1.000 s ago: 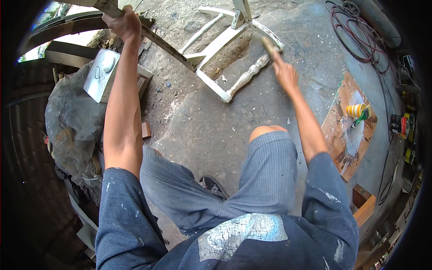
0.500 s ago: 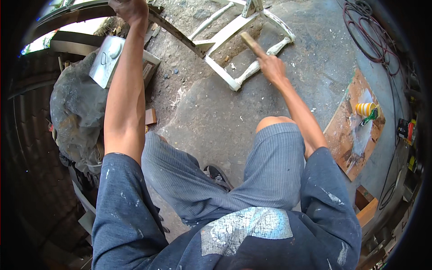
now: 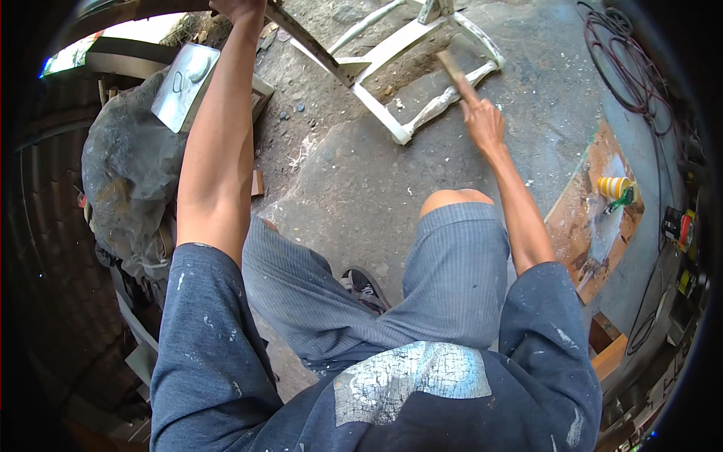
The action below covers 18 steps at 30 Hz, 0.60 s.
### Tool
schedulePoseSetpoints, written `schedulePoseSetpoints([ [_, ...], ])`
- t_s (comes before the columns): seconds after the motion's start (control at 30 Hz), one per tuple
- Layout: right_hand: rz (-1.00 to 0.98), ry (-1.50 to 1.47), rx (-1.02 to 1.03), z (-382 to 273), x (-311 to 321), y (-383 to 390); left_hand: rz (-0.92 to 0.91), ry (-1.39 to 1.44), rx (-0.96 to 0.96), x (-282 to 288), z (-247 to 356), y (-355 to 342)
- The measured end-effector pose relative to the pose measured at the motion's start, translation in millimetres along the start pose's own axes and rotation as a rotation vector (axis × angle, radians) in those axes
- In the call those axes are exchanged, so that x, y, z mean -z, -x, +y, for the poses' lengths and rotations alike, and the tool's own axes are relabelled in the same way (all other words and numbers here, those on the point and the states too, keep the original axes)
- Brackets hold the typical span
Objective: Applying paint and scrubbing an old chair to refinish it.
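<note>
A wooden chair [image 3: 388, 113], partly painted white with turned legs, lies tipped on the ground ahead of me. My left hand [image 3: 242, 7] is at the top edge of the view, closed on the chair's dark wooden part; its fingers are mostly cut off by the frame. In my right hand [image 3: 484, 124] is a short, flat wooden stick [image 3: 452, 68], gripped at its near end with the index finger stretched along it. The stick's far end points up and left, over a turned leg [image 3: 433, 109]; whether it touches, I cannot tell.
At left stand a box with a shiny metal lid [image 3: 181, 90] and a heap under clear plastic sheeting [image 3: 124, 181]. On the right lies a paint-stained board [image 3: 572, 218] carrying a yellow-striped cup [image 3: 614, 186] and a green-handled brush [image 3: 621, 200]. Coiled hoses [image 3: 633, 68] lie farther back.
The chair appears shifted a little right and down in view. My right hand and the stick have moved right and slightly nearer. My left hand sits higher, more of it cut off.
</note>
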State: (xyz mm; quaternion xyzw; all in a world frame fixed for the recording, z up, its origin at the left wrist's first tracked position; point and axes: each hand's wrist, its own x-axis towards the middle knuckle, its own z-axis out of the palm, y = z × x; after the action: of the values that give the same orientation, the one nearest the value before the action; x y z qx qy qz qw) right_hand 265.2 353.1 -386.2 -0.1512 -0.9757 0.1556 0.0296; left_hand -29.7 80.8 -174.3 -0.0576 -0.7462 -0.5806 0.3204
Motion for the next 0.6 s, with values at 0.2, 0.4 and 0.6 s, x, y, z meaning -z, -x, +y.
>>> schedulePoseSetpoints([
  [0.2, -0.231, -0.030, 0.135, -42.5, 30.5, 87.2, 0.140, -0.118, -0.192, 0.8, -14.4, -7.9],
  [0.4, -0.112, -0.100, 0.065, -35.4, -21.4, 29.9, 0.050, 0.042, -0.094, -5.5, -15.1, -7.4],
  [0.6, -0.189, -0.183, 0.045, -42.4, 30.2, 69.9, 0.158, -0.199, -0.186, 6.1, -27.9, -16.7],
])
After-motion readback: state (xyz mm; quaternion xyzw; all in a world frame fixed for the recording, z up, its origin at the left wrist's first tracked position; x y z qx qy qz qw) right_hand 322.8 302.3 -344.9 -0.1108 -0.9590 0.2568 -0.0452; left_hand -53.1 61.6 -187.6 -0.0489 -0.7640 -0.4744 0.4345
